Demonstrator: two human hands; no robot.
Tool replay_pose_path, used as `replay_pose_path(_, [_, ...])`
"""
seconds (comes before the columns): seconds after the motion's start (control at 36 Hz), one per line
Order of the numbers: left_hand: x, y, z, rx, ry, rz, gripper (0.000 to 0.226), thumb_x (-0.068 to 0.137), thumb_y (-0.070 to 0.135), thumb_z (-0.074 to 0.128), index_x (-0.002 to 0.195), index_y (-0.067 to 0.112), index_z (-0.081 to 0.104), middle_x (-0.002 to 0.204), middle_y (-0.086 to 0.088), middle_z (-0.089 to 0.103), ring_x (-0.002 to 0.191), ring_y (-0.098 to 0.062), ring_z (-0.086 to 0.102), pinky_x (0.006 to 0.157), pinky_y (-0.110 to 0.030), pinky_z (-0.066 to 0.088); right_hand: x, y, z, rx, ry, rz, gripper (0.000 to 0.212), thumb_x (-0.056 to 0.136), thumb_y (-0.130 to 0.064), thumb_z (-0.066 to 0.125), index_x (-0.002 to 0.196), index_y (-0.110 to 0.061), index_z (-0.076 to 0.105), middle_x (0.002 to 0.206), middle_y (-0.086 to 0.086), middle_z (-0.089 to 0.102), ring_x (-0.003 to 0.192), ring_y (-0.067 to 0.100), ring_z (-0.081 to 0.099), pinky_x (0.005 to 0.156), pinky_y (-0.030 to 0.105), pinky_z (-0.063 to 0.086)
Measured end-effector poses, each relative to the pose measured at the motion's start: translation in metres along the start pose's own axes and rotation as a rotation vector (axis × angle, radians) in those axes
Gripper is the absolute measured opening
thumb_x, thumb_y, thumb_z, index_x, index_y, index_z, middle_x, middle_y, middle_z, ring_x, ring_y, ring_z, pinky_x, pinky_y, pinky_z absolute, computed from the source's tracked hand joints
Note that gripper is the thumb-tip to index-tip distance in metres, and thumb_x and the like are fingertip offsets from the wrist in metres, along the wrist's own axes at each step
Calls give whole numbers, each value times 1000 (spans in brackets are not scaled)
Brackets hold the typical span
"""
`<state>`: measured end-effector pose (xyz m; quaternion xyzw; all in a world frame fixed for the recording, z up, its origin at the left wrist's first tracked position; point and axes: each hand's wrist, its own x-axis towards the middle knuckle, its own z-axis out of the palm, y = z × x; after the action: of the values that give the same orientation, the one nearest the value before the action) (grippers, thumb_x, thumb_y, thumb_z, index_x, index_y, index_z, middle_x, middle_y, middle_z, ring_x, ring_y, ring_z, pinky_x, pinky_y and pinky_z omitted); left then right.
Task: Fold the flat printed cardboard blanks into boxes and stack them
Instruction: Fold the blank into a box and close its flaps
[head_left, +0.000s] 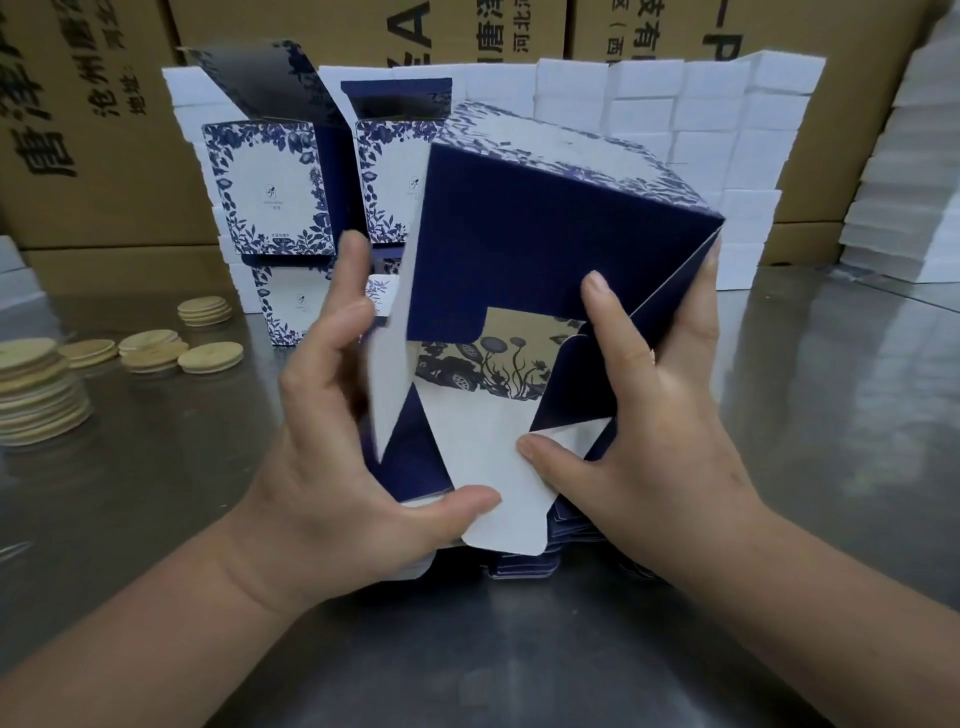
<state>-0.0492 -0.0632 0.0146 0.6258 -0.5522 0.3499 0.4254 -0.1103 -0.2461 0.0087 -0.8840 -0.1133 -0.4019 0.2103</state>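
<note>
A half-formed blue and white box (540, 223) with a floral print is tilted in the middle, its open end toward me. My right hand (654, 415) grips its right wall, thumb inside on a white flap. My left hand (337, 441) holds the left side: the thumb presses the white bottom flap (488, 483) and the fingers spread beside the upright left flap. Under both hands lies a stack of flat blue blanks (524, 564). Folded boxes (270, 187) stand stacked behind, lids open.
Piles of round wooden discs (150, 351) lie on the steel table (831, 415) at the left. A wall of small white boxes (727, 130) rises behind, with big brown cartons (88, 130) at the back.
</note>
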Motion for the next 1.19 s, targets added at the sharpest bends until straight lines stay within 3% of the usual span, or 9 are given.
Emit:
replay_pose_path(0.14, [-2,1,3,-105,11,2,72,81,35,68,127,16,17,148,-28,6,145,-25,11,114,-29,21,0,-3,-1,-14,-20,24,119,63,-36,84,121,-76,-12,145,-22,-22,125,-6,0,85,19,31])
replay_pose_path(0.31, [-9,0,-4,-1,-114,-90,42,86,45,53,115,18,40,151,-15,11,143,-31,20,112,-47,24,0,-2,1,-92,81,31,117,60,-28,88,140,-38,4,153,9,-14,121,-3,-5,90,29,29])
replay_pose_path(0.64, [-10,2,-3,274,-303,-191,50,78,20,47,125,4,54,152,-12,9,133,-2,29,90,-17,41,1,3,3,-26,108,-16,102,71,-13,81,140,-27,8,147,5,-9,135,0,0,99,-3,10])
replay_pose_path(0.69, [-11,1,-2,301,-312,-226,52,77,25,46,124,5,57,154,-8,9,126,5,30,84,-28,41,1,4,3,5,95,0,99,74,-12,79,138,-29,6,146,0,-13,138,5,2,105,8,15])
replay_pose_path(0.78, [-13,3,-1,308,-313,-288,56,72,37,46,124,19,59,155,12,1,130,22,13,96,-2,29,1,4,4,31,112,5,94,76,-10,77,138,-27,8,145,0,-12,137,6,1,108,27,22])
replay_pose_path(0.92, [-13,4,1,212,-248,-404,52,68,46,50,117,55,38,151,30,-13,135,18,6,97,4,18,3,2,4,42,167,-2,84,75,-18,65,143,-16,16,146,7,-4,135,4,0,112,17,15])
replay_pose_path(1.0, [-14,3,2,149,-265,-443,59,68,31,59,116,59,38,148,35,-15,135,16,13,98,3,20,4,2,3,57,193,-1,81,75,-17,65,144,-8,24,146,9,1,136,9,6,110,34,24])
replay_pose_path(1.11, [-14,4,4,151,-326,-447,67,64,33,65,120,54,36,153,27,-6,133,16,21,100,-2,25,4,1,2,64,231,-32,85,75,-15,65,143,-14,14,145,2,3,135,-5,10,108,7,17])
replay_pose_path(1.19, [-13,2,2,145,-272,-444,70,58,36,74,117,52,42,152,20,8,122,22,31,97,0,27,4,0,1,114,218,-32,86,77,-14,64,144,-21,11,149,1,13,137,-7,14,109,18,28])
